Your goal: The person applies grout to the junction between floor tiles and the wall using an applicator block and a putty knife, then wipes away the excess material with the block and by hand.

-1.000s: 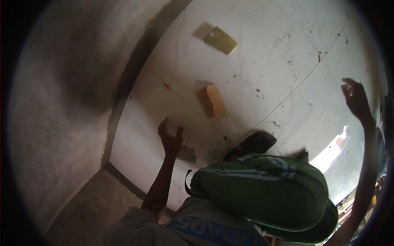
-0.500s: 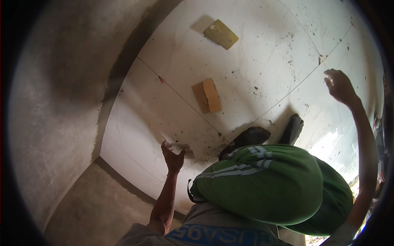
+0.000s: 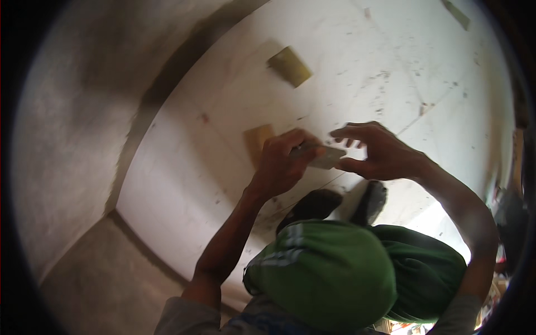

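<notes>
2 hands (image 3: 282,164) (image 3: 388,152) now close together, grey slab (image 3: 328,158) (earlier on the floor (image 3: 178,206)) in the left

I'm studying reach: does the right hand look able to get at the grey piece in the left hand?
Probably yes: the right hand is open at the free end of the grey piece, which sticks out from the left hand, and nothing seems to block it.

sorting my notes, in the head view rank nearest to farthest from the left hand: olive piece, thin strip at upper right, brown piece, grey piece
1. Grey piece: gripped by the left hand.
2. Brown piece: just to that hand's upper left, partly hidden.
3. Olive piece: farther up the picture.
4. Thin strip: upper right edge.
</notes>
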{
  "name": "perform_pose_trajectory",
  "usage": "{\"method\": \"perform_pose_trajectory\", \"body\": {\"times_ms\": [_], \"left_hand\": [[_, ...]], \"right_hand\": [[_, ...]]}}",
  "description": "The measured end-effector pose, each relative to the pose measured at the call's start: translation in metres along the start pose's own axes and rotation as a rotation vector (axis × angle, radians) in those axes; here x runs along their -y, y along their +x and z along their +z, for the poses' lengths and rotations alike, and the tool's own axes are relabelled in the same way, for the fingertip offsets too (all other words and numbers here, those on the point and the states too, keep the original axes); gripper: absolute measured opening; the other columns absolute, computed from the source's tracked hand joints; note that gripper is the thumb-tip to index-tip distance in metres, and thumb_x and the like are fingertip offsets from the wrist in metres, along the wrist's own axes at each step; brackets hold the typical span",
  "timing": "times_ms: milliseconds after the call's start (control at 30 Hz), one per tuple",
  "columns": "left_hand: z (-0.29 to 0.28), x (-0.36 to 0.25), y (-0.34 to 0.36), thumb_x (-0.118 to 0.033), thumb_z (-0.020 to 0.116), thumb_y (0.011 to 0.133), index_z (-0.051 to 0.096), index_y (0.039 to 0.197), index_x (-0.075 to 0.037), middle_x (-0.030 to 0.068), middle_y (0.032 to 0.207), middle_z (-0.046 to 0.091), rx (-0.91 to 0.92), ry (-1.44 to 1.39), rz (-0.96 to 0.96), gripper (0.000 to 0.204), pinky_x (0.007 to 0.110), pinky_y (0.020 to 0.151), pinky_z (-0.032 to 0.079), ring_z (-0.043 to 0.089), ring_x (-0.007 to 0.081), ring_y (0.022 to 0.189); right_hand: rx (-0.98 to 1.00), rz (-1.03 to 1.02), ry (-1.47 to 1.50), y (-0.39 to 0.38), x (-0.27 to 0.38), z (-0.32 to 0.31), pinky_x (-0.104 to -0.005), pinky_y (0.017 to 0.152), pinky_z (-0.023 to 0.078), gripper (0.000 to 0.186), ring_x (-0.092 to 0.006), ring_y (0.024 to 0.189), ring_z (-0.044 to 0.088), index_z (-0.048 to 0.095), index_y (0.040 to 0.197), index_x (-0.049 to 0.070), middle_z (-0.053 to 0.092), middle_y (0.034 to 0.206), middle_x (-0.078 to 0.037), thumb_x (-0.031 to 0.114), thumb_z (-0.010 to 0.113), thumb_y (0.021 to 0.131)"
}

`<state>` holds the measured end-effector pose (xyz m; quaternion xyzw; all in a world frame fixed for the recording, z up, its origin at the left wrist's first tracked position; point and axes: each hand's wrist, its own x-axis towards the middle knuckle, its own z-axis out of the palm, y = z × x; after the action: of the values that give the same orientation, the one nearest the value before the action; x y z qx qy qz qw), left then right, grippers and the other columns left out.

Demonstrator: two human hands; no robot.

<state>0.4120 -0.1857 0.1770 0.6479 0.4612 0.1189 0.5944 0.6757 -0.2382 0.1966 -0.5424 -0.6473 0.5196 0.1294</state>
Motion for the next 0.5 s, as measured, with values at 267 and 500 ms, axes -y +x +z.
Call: {"method": "perform_pose_trajectory", "body": {"times_ms": [267, 500], "left_hand": [[0.023, -0.01, 0.167, -0.041, 0.083, 0.093, 0.061, 0.145, -0.006, 0.0216, 0.15, 0.058, -0.365, 0.481, 0.405, 0.066, 0.053, 0.116, 0.045, 0.054, 0.0371, 0.141], [0.043, 0.073, 0.151, -0.042, 0.078, 0.093, 0.049, 0.158, -0.008, 0.0254, 0.161, 0.045, -0.248, 0.645, 0.137, 0.079, 0.06, 0.125, 0.032, 0.039, 0.0423, 0.152]], "right_hand": [[-0.187, 0.338, -0.05, -0.026, -0.051, -0.074, -0.0459, 0.076, 0.056, 0.031, -0.0286, 0.076, 0.072, 0.077, 0.112, -0.001, 0.074, 0.081, -0.02, 0.024, 0.06, 0.106], [-0.481, 0.117, -0.477, 0.03, -0.134, -0.12, -0.0553, 0.083, 0.055, 0.03, -0.0398, 0.085, 0.071, 0.071, 0.094, 0.006, 0.071, 0.081, -0.019, 0.022, 0.049, 0.105]]}}
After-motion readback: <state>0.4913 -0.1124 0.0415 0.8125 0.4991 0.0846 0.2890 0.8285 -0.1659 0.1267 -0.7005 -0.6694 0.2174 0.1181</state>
